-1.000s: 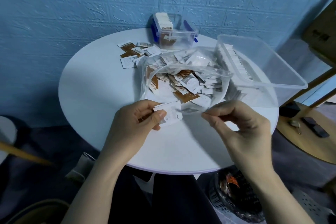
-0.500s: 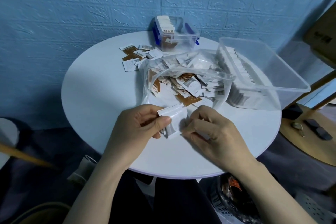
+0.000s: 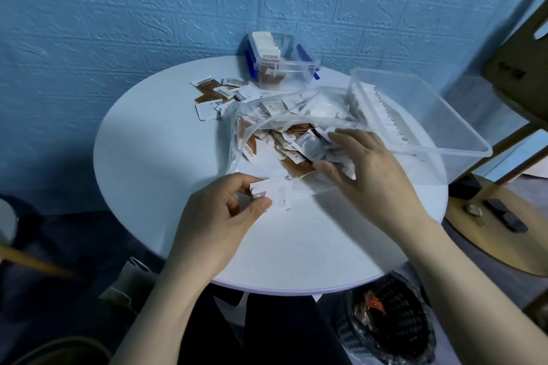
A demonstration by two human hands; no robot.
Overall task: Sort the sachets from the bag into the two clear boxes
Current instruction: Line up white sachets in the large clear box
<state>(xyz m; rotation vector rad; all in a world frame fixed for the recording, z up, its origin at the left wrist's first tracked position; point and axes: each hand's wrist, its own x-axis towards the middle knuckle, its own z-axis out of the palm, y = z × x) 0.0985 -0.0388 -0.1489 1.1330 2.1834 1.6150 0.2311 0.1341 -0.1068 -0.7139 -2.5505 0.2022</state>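
A clear plastic bag (image 3: 255, 124) of white and brown sachets (image 3: 296, 145) lies open near the middle of the round white counter (image 3: 154, 157), which stands against a blue embossed wall (image 3: 118, 9). Loose sachets (image 3: 216, 93) lie just behind the bag. A small clear box (image 3: 284, 68) with blue clips stands at the far edge; a larger clear box (image 3: 415, 115) sits right of the bag, overhanging the rim. The left hand (image 3: 219, 216) pinches a few white sachets (image 3: 272, 192) near the bag's mouth. The right hand (image 3: 364, 169) reaches into the bag, fingers spread, gripping nothing. The counter's left half and near edge lie bare. A dark basket (image 3: 391, 323) sits on the floor below.
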